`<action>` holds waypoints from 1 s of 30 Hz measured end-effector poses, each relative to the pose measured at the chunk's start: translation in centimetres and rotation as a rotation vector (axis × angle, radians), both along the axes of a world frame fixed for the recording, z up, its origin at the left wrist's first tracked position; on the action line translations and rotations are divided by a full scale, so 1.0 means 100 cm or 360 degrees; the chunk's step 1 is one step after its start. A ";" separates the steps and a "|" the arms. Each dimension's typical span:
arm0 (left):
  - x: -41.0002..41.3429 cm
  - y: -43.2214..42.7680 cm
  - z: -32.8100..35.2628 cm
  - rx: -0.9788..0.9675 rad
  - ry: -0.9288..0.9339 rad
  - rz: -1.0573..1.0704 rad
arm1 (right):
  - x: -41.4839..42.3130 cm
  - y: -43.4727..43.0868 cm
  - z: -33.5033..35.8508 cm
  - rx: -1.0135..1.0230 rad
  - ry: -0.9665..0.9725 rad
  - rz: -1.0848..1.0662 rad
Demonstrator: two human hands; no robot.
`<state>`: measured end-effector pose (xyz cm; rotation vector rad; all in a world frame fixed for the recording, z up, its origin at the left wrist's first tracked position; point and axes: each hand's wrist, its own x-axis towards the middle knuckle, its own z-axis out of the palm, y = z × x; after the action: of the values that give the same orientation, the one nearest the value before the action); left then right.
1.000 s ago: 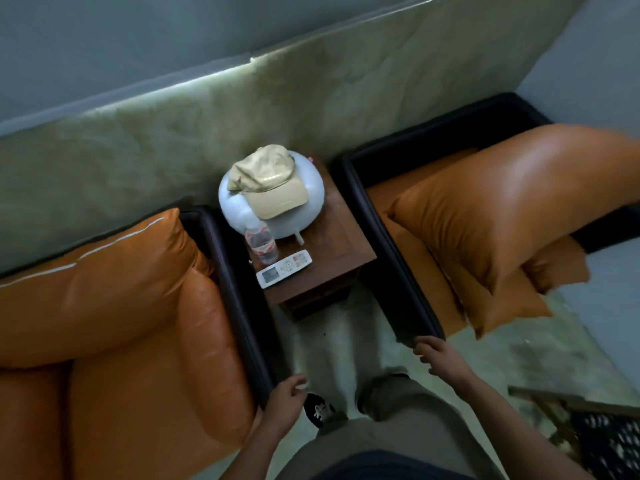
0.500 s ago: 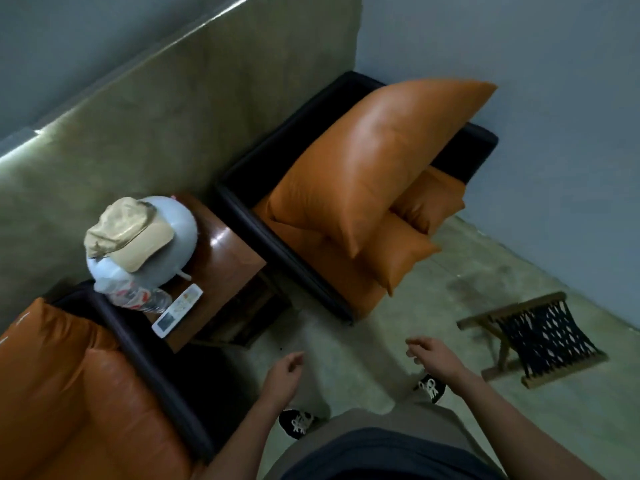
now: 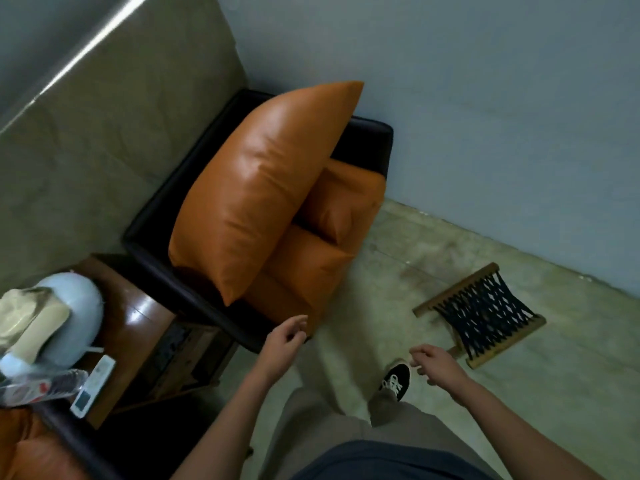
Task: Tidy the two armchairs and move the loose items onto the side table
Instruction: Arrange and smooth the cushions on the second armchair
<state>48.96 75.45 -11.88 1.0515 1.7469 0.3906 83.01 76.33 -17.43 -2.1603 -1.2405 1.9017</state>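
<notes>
- Left hand (image 3: pixel 284 344): fingers loosely curled, holding nothing; it hovers just off the front corner of the far armchair.
- Right hand (image 3: pixel 438 367): fingers relaxed, empty; it is above a black shoe (image 3: pixel 394 379).
- Near armchair (image 3: pixel 31 452): only an orange corner shows.
- Side table (image 3: pixel 135 313), between the two armchairs:
  - Remote control (image 3: pixel 91 386) at the near edge.
  - Plastic bottle (image 3: pixel 41 388) just beside the remote, too blurred to tell whether it is upright.
  - Beige cap (image 3: pixel 24 320) on top of a white rounded object (image 3: pixel 81 299), further back.
- Far armchair (image 3: pixel 194 209): dark frame. A large orange cushion (image 3: pixel 263 181) lies tilted across the seat, overlapping the smaller orange cushions (image 3: pixel 343 199).
- Folding stool (image 3: pixel 481 313): black webbing seat; on the floor near the wall, apart from the armchair.
</notes>
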 end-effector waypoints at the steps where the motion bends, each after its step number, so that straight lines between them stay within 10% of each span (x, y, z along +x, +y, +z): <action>1: 0.004 0.004 -0.001 -0.0025 0.0017 -0.0014 | 0.004 0.007 -0.001 0.0006 0.0009 -0.0013; 30: 0.002 0.095 -0.030 -0.0140 -0.0189 0.0593 | -0.078 0.238 0.012 0.0176 -0.0072 0.0848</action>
<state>49.21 84.93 -14.86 0.6247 1.8343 0.5891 75.26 100.09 -16.24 -1.9625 -2.0404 1.8773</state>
